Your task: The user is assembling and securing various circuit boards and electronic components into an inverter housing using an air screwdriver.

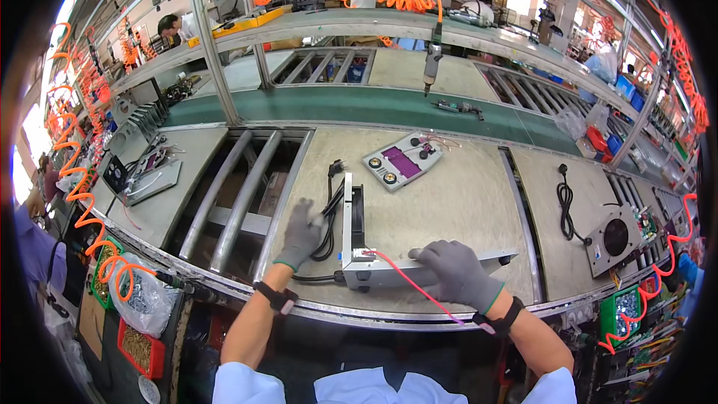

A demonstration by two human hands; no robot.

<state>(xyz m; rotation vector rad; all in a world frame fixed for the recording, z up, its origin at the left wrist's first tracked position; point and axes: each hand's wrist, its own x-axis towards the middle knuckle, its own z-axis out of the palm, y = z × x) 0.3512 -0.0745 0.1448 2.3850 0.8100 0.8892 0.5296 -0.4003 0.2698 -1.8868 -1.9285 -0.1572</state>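
Observation:
An L-shaped grey metal housing (385, 275) lies near the front edge of the bench, with a black fan (358, 217) along its upright side. A thin red-pink wire (407, 278) runs from a white connector across it. My right hand (458, 275), in a grey glove, has its fingers curled over the long edge of this housing. Left of it, my gloved left hand (301, 233) has its fingers apart beside a bundled black power cord (329, 228), seemingly touching it. The plug lies beyond the hand.
Further back lies a grey panel (374, 167) with a purple board. Metal rollers (238, 202) fill a gap at left. A screwdriver (432, 60) hangs from an orange coiled hose over the green belt (299, 105). At right are another cord (566, 206) and a fan housing (615, 239).

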